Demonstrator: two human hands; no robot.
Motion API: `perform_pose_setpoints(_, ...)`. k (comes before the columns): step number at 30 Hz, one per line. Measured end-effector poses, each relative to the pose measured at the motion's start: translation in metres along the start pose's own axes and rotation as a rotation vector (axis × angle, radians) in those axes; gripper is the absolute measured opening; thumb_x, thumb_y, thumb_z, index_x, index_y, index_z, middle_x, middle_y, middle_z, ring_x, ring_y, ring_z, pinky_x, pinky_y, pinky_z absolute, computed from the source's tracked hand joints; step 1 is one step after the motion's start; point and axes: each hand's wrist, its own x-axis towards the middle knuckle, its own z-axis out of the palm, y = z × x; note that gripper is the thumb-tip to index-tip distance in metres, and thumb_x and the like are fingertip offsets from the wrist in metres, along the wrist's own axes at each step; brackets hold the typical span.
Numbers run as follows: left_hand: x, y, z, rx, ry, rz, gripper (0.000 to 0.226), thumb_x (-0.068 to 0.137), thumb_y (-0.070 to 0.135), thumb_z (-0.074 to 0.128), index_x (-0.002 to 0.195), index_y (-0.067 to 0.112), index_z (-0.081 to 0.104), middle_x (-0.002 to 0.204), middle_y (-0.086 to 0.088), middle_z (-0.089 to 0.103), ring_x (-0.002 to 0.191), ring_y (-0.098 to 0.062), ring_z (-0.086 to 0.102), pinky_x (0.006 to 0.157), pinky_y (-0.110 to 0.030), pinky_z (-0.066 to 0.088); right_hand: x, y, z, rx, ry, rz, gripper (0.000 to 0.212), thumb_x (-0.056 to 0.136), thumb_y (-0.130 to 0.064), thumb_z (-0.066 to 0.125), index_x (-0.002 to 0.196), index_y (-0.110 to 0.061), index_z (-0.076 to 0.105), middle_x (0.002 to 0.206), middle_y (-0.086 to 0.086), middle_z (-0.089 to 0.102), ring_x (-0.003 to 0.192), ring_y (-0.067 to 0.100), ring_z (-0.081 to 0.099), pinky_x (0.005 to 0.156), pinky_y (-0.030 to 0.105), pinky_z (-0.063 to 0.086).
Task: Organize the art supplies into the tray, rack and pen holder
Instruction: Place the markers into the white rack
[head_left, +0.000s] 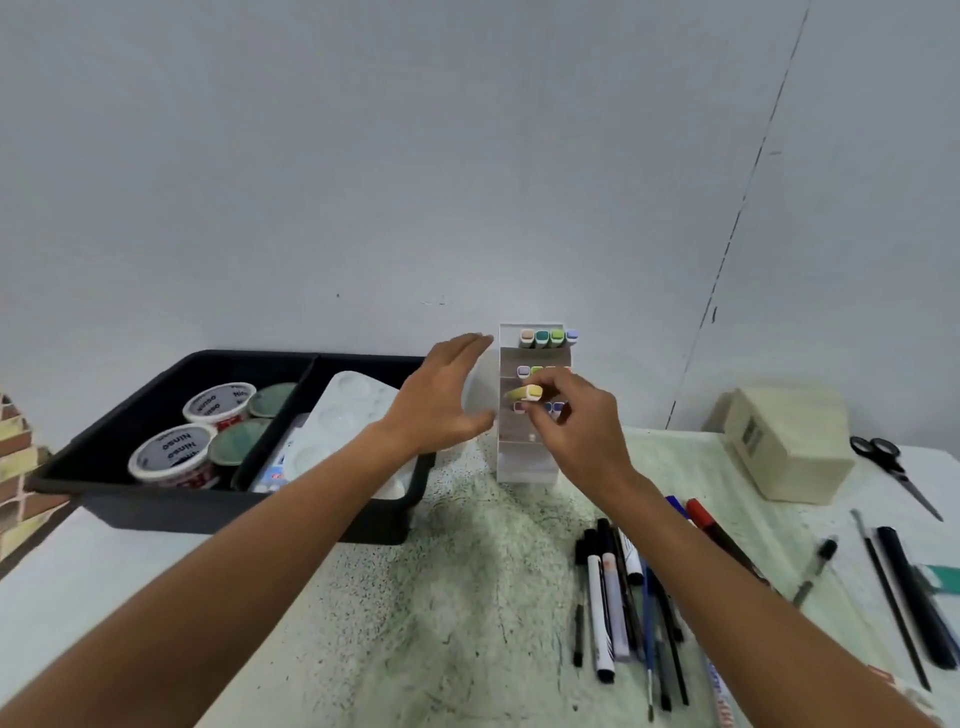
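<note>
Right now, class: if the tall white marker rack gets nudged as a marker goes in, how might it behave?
The marker rack looks tall and narrow, so it probably tips easily. It seems light plastic, so it may slide. The open left hand beside it suggests steadying.

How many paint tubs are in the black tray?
4: two white-lidded tubs and two green-lidded tubs, all in the black tray's left compartment. More may be hidden.

Tray (156, 512): black plastic, matt. Rack (524, 457): clear glossy plastic. Palette (353, 410): white, smooth plastic. Bench (441, 597) cover: speckled, rough-looking. Scissors (896, 475): metal blades, black plastic handles.
</note>
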Motion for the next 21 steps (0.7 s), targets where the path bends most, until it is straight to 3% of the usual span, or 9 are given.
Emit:
perform_pose_setpoints(3, 0.011, -0.006, 0.002, 0.021, -0.114, 0.045, 0.098, 0.075, 0.033, 0.075, 0.153, 0.016, 0.017, 0.159, 0.000, 0.017, 0.146, -0.016, 0.013, 0.116, -0.030, 0.019, 0.003, 0.007, 0.008, -0.085, -0.014, -0.010, 0.018, 0.083, -0.008, 0.070, 0.099, -0.014, 0.069, 0.095, 0.001, 0.071, 0.079, 0.015, 0.065, 0.069, 0.035, 0.054)
perform_pose_setpoints(6, 0.017, -0.009, 0.005, 0.053, -0.176, 0.072, 0.101, 0.075, 0.032, 0.076, 0.153, 0.016, 0.014, 0.160, 0.004, 0.012, 0.148, -0.014, 0.003, 0.117, -0.028, 0.014, 0.007, 0.006, 0.012, -0.123, -0.030, -0.011, 0.017, 0.081, -0.007, 0.070, 0.097, -0.013, 0.071, 0.091, 0.000, 0.072, 0.079, 0.017, 0.065, 0.071, 0.042, 0.055)
perform_pose_setpoints(12, 0.022, -0.018, 0.008, 0.027, -0.171, 0.095, 0.098, 0.072, 0.027, 0.079, 0.151, 0.017, 0.022, 0.158, 0.005, 0.020, 0.147, -0.012, 0.004, 0.117, -0.030, 0.018, 0.011, 0.008, 0.022, -0.308, -0.129, 0.044, 0.019, 0.084, -0.017, 0.069, 0.102, -0.020, 0.072, 0.094, -0.001, 0.060, 0.080, 0.017, 0.057, 0.066, 0.029, 0.042)
perform_pose_setpoints(17, 0.025, -0.021, 0.005, 0.017, -0.194, 0.112, 0.098, 0.072, 0.024, 0.080, 0.151, 0.018, 0.022, 0.158, 0.003, 0.021, 0.147, -0.014, 0.007, 0.115, -0.026, 0.015, 0.015, 0.010, 0.029, -0.459, -0.195, 0.116, 0.018, 0.088, -0.025, 0.062, 0.103, -0.031, 0.070, 0.092, -0.004, 0.071, 0.086, 0.024, 0.063, 0.065, 0.026, 0.039)
perform_pose_setpoints(21, 0.026, -0.023, 0.004, 0.011, -0.212, 0.116, 0.098, 0.071, 0.020, 0.080, 0.151, 0.019, 0.022, 0.158, 0.003, 0.022, 0.147, -0.015, 0.009, 0.114, -0.024, 0.014, 0.020, 0.011, 0.036, -0.560, -0.235, 0.177, 0.016, 0.091, -0.029, 0.058, 0.102, -0.030, 0.070, 0.095, 0.000, 0.071, 0.091, 0.028, 0.063, 0.066, 0.027, 0.038)
